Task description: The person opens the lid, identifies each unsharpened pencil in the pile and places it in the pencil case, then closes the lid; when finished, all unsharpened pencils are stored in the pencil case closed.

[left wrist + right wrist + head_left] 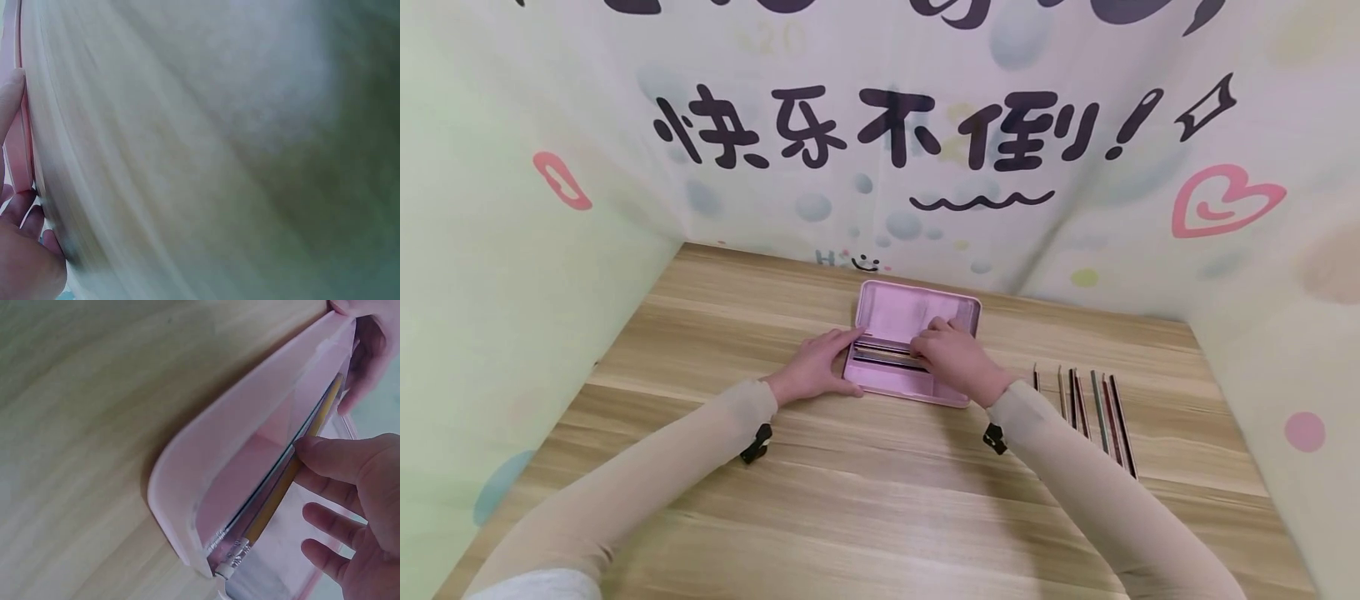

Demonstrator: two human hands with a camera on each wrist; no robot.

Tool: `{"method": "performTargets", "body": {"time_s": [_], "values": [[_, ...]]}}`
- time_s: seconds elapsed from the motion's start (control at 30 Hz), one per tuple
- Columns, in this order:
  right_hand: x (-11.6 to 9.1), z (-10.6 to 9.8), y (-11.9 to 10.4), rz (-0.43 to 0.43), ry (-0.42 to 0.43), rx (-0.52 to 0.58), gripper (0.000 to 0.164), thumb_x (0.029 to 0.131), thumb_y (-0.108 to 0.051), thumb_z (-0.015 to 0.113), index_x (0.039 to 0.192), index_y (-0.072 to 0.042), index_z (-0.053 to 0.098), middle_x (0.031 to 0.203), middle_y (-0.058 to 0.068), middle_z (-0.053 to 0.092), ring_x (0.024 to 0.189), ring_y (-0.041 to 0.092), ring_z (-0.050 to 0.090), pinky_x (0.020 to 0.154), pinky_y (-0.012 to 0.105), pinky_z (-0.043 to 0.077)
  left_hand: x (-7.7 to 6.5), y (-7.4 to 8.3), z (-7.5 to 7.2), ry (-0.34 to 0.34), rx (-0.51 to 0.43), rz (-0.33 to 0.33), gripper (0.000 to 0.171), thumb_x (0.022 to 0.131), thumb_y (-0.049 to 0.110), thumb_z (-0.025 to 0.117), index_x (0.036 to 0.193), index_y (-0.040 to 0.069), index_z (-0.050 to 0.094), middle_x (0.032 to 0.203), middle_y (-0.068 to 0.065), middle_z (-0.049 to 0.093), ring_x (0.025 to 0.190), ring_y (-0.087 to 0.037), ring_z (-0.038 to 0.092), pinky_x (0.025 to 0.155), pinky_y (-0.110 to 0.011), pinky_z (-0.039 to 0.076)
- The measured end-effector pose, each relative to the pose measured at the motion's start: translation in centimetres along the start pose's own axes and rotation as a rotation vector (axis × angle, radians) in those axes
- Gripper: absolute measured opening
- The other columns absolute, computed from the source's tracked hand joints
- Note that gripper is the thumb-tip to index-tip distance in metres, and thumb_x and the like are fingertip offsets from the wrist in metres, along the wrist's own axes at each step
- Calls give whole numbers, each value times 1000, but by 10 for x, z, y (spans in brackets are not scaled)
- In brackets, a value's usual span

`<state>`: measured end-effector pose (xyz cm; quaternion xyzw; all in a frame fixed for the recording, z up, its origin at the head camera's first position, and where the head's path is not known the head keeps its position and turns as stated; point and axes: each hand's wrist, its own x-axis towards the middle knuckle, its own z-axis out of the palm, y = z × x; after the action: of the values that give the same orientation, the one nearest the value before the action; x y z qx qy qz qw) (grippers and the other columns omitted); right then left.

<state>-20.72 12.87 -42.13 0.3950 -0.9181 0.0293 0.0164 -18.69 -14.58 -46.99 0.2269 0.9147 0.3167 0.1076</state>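
Left hand seems to grip the pink pencil case, probably steadying it; fingers of the right hand pinch a yellow pencil lengthwise, likely to suit the case.

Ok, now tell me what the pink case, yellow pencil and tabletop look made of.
Pink case: smooth plastic or painted metal; its even colour and rounded corner fit both.
Yellow pencil: probably painted wood, given its evenly coloured shaft; the shiny silver band looks like metal, the white tip like rubber.
Tabletop: wood or printed laminate, softly sheened; streaky grain fits either.
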Motion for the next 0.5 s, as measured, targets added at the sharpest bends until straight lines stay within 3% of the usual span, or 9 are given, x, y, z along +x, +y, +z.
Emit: {"method": "performTargets", "body": {"time_s": [0.5], "values": [[5,11,-2,19,11,-34,9,94,-6,73,87,-12,71,88,0,72,93,25,57,82,42,43,1,-1,1,0,8,0,111,79,45,90,166,13,29,156,-17,47,145,-37,43,121,-59,27]]}}
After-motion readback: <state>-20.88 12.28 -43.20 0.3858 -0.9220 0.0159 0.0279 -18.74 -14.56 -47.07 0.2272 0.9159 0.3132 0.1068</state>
